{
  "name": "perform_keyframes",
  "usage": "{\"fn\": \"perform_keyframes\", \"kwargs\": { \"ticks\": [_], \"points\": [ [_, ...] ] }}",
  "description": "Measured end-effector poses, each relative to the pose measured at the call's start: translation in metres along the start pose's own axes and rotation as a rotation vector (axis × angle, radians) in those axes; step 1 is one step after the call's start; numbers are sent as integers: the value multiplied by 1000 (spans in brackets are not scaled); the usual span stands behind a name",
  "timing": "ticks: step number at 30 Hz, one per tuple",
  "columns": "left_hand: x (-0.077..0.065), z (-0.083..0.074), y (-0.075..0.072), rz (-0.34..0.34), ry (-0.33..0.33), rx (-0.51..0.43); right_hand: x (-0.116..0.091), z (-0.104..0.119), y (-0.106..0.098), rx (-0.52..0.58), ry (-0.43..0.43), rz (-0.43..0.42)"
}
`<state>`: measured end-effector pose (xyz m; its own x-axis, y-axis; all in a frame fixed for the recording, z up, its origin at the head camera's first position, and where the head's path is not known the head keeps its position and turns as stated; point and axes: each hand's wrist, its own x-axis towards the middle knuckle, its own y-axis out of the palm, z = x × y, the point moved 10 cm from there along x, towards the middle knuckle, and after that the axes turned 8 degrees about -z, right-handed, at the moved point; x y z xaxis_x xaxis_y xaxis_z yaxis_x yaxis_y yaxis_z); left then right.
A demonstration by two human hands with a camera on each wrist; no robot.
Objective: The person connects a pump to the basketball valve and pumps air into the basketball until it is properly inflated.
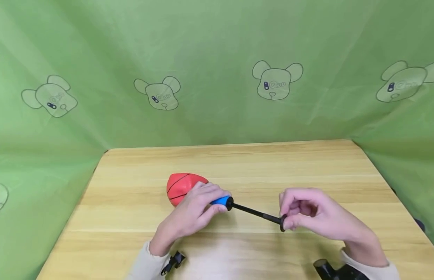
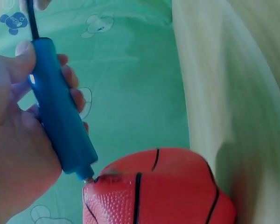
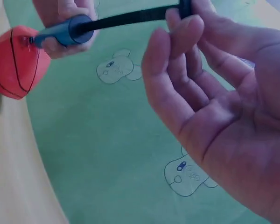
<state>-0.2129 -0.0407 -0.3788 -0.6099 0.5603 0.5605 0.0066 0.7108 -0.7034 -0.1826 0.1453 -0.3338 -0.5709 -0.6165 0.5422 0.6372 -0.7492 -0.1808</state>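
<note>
A small hand pump with a blue barrel (image 2: 63, 105) is held level between my two hands over the table. My left hand (image 1: 194, 212) wraps its fingers and thumb around the barrel. My right hand (image 1: 318, 214) pinches the black handle (image 1: 283, 223) at the end of the drawn-out black rod (image 1: 253, 212). From the other end of the barrel, a thin metal needle (image 2: 88, 179) meets a red ball (image 2: 177, 191) with black lines. The ball (image 1: 180, 186) looks dented and partly deflated, and my left hand hides part of it in the head view.
The wooden table (image 1: 133, 163) carries the ball. Green sheeting (image 1: 217, 116) printed with bear faces hangs behind the table and at its sides. A black wrist mount (image 1: 173, 262) sits by the left sleeve, another (image 1: 337, 271) by the right.
</note>
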Motion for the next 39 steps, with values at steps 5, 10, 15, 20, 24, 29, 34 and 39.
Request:
{"fn": "perform_keyframes", "kwargs": {
  "ticks": [5, 10, 15, 20, 24, 29, 34, 39],
  "points": [
    [2, -2, 2, 10, -7, 27, 5, -29, 6, -34, 169, -52],
    [1, -9, 12, 39, 11, 42, 13, -62, 19, -61, 277, -118],
    [-1, -12, 18, 62, 35, 34, 15, -60, 25, -163, 265, -117],
    [-2, -10, 13, 47, 29, -31, 8, -26, 14, -230, 216, -75],
    [-1, -6, 7, 30, 12, -34, -3, 4, 3, -147, 84, -29],
    [2, -6, 5, 19, -4, 3, -2, 4, 1, -192, 87, -56],
    [2, -14, 13, 37, 6, 3, 10, -27, 13, -202, 205, -87],
    [2, -19, 19, 59, 30, 45, 19, -44, 22, -256, 211, -103]
  ]
}}
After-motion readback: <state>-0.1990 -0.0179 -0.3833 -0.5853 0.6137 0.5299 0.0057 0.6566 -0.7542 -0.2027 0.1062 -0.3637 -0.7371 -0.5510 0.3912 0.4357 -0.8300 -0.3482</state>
